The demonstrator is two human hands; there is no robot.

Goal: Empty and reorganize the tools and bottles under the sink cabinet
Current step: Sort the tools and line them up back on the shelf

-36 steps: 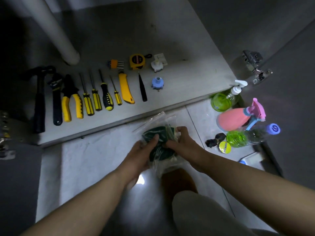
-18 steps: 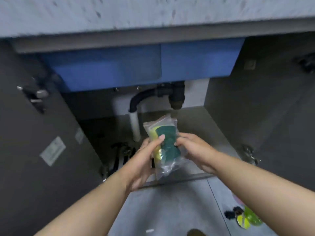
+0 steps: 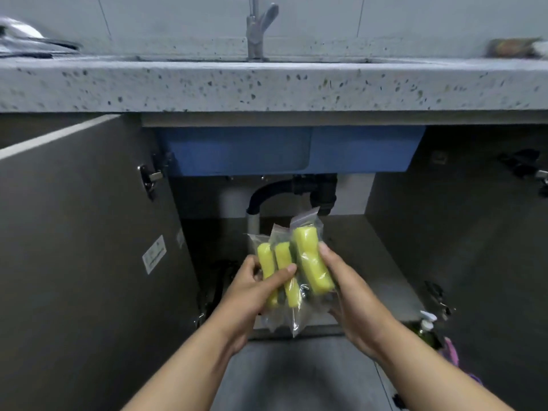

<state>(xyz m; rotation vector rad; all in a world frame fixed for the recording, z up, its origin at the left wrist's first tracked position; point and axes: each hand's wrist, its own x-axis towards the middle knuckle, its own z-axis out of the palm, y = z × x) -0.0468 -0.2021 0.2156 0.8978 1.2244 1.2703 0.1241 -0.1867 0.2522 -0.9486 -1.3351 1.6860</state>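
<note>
Both hands hold up clear plastic bags of yellow-and-green sponges in front of the open under-sink cabinet. My left hand grips two bagged sponges from the left, thumb across them. My right hand holds the larger bagged sponge from the right. Dark tools lie dimly on the cabinet floor at the left. The tops of spray bottles show on the floor at the right.
The left cabinet door stands open, and the right door too, both with hinges. A blue sink basin and black drain pipe hang above the cabinet floor. The speckled countertop and tap are above.
My view has lifted from the floor and laid-out tools to the cabinet and countertop. The bags rose with my hands and now show their yellow sides, fanned apart between both hands.
</note>
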